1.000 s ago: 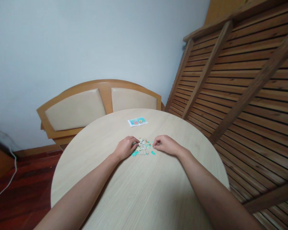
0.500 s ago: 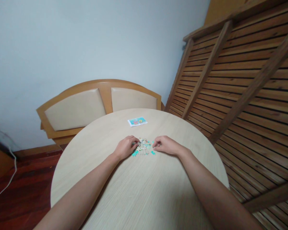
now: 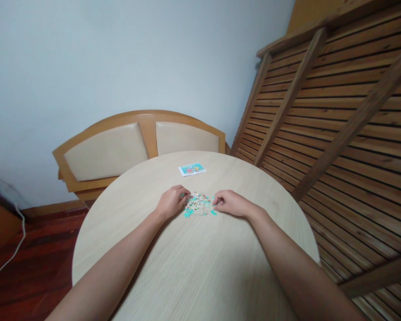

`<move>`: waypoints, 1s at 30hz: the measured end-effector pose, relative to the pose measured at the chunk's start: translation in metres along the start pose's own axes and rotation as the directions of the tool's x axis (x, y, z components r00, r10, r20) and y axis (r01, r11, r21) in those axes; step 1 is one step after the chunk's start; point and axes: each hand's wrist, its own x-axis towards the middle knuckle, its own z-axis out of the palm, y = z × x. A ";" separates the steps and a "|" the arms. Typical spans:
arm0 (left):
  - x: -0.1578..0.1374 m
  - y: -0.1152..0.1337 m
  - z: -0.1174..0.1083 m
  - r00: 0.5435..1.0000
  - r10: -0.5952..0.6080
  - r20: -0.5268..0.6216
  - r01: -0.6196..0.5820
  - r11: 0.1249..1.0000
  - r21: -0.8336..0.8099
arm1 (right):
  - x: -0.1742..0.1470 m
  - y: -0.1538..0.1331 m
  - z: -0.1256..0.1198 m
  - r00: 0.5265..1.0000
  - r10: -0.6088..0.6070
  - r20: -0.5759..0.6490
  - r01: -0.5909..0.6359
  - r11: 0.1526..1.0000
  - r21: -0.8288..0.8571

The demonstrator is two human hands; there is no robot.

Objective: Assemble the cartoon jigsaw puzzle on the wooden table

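Note:
A loose pile of small jigsaw puzzle pieces (image 3: 198, 205), pale and turquoise, lies on the round table (image 3: 187, 258). At the pile's left edge is my left hand (image 3: 173, 200), fingers curled and pinched together; whatever is between its fingertips is too small to make out. My right hand (image 3: 229, 203) rests at the right edge with thumb and forefinger closed, and any piece in that pinch is hidden. A few turquoise pieces (image 3: 214, 212) lie just below the right fingertips. Beyond the pile sits a picture card (image 3: 191, 169) with cartoon figures on turquoise.
A wooden headboard (image 3: 149, 133) with cream padded panels stands behind the table against the pale wall (image 3: 137, 53). Slatted wooden panels (image 3: 321, 125) lean along the right side. At the left, a white cable (image 3: 22, 227) hangs above the dark red floor (image 3: 47, 249).
My left hand has shifted slightly left and away from the middle of the pile, uncovering more pieces. The right hand stays almost in place.

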 end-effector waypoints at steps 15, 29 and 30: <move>0.000 -0.016 -0.008 0.991 -0.135 0.007 0.134 0.986 0.096 | -0.001 -0.004 -0.002 1.000 -0.028 -0.001 0.028 1.000 0.002; 0.013 -0.015 0.017 0.983 -0.172 -0.065 0.180 0.971 0.155 | 0.003 -0.002 -0.003 0.998 -0.060 0.024 0.062 0.996 -0.065; 0.012 -0.015 0.018 0.984 -0.170 -0.059 0.178 0.972 0.152 | 0.002 -0.001 -0.003 0.998 -0.064 0.028 0.066 0.995 -0.077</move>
